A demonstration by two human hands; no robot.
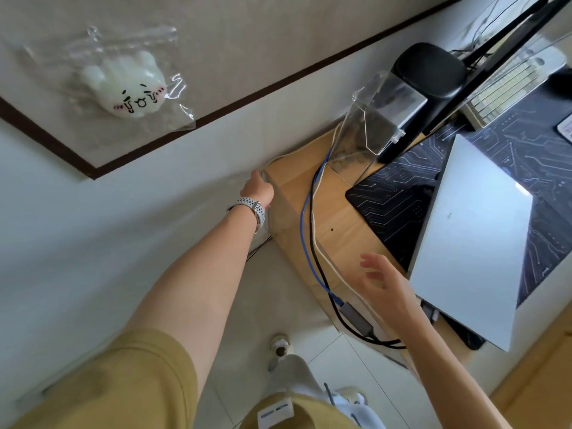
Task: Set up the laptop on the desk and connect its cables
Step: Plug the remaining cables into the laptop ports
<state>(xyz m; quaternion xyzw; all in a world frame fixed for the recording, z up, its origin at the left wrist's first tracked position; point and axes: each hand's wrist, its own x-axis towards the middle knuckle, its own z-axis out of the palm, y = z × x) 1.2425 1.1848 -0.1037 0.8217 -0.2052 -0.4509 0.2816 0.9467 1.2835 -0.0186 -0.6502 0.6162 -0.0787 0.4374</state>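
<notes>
laptop (pixel 470 239): closed, flat on table (pixel 337 224), just right of r hand
cables (pixel 309 243): long axis runs from l hand to r hand
r hand (pixel 387 283): spread, empty, nearer the plug ends
l hand (pixel 257 188): at table's far corner, grip can't tell

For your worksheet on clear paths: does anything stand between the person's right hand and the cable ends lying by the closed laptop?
Nothing visible does. The right hand hovers open just above the bundle of cables, whose grey adapter lies on the wooden desk beside the closed laptop. The left hand is away at the desk's far edge.
</notes>
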